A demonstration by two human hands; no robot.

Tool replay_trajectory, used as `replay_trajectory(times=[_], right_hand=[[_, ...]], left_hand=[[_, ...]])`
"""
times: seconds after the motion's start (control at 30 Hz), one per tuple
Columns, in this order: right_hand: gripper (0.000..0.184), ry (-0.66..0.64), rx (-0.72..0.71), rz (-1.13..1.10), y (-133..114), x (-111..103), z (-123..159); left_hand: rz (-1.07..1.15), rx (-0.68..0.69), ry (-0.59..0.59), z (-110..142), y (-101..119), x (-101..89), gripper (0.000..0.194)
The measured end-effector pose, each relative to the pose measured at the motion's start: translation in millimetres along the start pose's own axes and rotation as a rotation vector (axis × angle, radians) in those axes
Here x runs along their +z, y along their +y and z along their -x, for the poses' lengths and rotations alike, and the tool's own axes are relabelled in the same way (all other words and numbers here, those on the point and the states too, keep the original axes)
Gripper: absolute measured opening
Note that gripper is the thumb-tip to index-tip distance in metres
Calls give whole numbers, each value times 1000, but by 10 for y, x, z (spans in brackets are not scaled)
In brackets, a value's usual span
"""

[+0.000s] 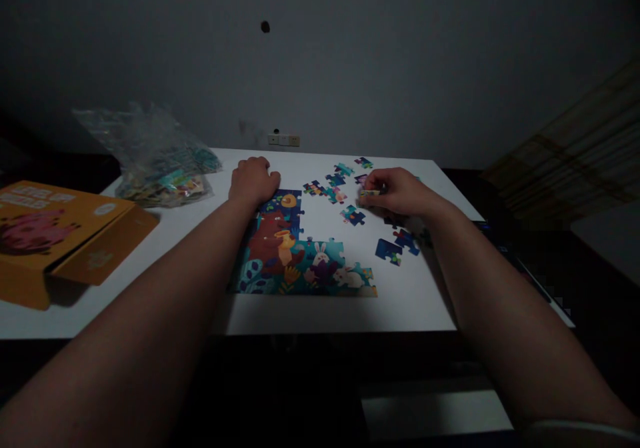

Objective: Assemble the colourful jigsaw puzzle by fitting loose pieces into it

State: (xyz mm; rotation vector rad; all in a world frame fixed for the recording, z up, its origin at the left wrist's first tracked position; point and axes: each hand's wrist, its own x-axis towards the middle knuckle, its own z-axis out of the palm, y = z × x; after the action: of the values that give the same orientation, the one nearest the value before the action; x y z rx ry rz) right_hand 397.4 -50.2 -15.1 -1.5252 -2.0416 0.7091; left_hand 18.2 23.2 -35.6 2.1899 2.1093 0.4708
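Observation:
A partly joined jigsaw puzzle (273,261) lies on the white table, showing a brown bear and white rabbits. My left hand (253,181) rests at its upper left corner, thumb apart from the fingers and holding nothing; the fingertips are partly hidden. Farther right, my right hand (397,191) pinches a puzzle piece (369,193) between thumb and fingers, just above the table. Loose puzzle pieces (336,180) lie scattered to its left, and another dark blue piece (389,251) lies nearer me. Some pieces are partly covered by the right hand.
On the left stand an orange puzzle box (75,228) with an open flap and a clear plastic bag (165,168) of more pieces. The white table (410,308) ends close to me. Behind it rises a grey wall with sockets (283,140).

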Motion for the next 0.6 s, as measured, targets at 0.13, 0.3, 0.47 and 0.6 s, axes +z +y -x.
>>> replay_trajectory(times=[0.13,0.3,0.47,0.6], right_hand=[[53,92,6,-353,-149,99,-13],[38,85,41,-515,-249,209,-47],[42,56,2,-537,-250,231,-47],[51,83,8,-549,-267,245,-50]], left_hand=[[19,-23,-7,-2,7,-6,70],[20,-14,-3,-1,12,-12,71],[10,-12,8,3,7,0,71],[-6,-11,13,-1,4,9,67]])
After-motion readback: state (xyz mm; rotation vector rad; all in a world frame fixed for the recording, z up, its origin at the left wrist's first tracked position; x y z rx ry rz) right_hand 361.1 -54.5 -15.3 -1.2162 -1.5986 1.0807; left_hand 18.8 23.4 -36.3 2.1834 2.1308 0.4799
